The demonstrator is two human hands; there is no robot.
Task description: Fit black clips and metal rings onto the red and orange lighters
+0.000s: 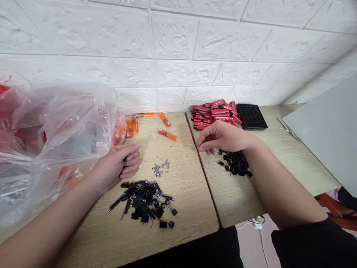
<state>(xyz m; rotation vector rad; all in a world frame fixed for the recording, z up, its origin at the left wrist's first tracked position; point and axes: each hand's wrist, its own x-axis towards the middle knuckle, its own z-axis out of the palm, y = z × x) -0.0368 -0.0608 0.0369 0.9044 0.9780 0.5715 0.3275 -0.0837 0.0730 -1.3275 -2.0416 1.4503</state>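
My left hand (119, 166) rests on the wooden table (188, 181) with its fingers curled round a small dark part that I cannot make out. It lies just above a heap of black and blue small parts (143, 203). My right hand (222, 137) hovers over the table seam, fingers bent loosely downward, nothing visible in them. Under its wrist lies a pile of small black caps (236, 163). A few tiny silver metal pieces (160, 167) sit between the hands.
A large clear plastic bag (46, 145) with orange lighters fills the left. Loose orange lighters (166, 134) lie near the wall. A stack of red lighters (216, 112) and a black grid tray (251, 117) stand at the back right. A grey board (333, 127) leans at right.
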